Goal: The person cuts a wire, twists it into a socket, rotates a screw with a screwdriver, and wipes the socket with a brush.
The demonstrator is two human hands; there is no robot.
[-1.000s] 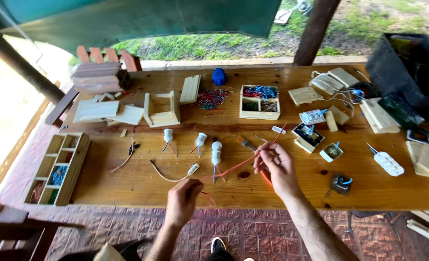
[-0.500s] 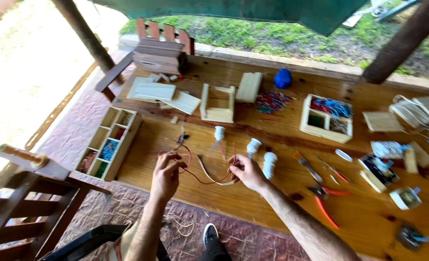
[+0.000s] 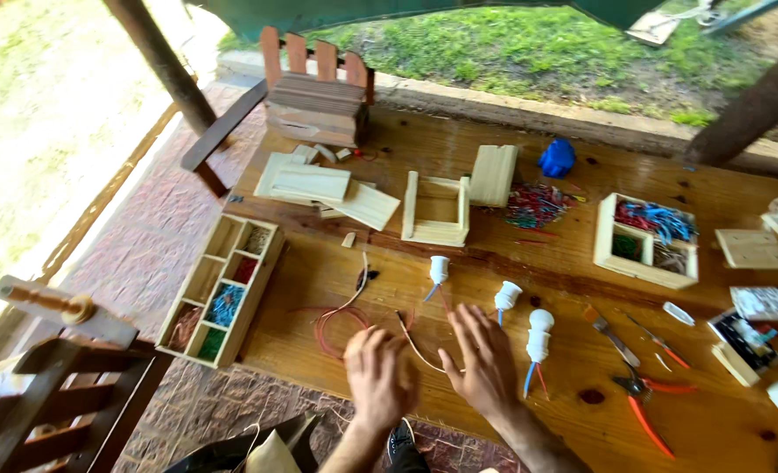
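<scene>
Both hands sit near the tabletop's (image 3: pixel 721 429) front edge. Left hand (image 3: pixel 378 378) and right hand (image 3: pixel 485 361) lie open-fingered over a pale wire (image 3: pixel 415 348); whether either actually pinches it cannot be told. The wire runs thin and curved between them, beside a red wire coil (image 3: pixel 326 328) to the left.

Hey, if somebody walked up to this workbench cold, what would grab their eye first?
Probably the two hands at the near edge, the left hand and right hand, spread over loose red and tan wires on the wooden table. Just beyond them lie three white lamp sockets with coloured leads. Farther right, orange-handled pliers and a small wooden box of bright wire scraps stand out.
</scene>
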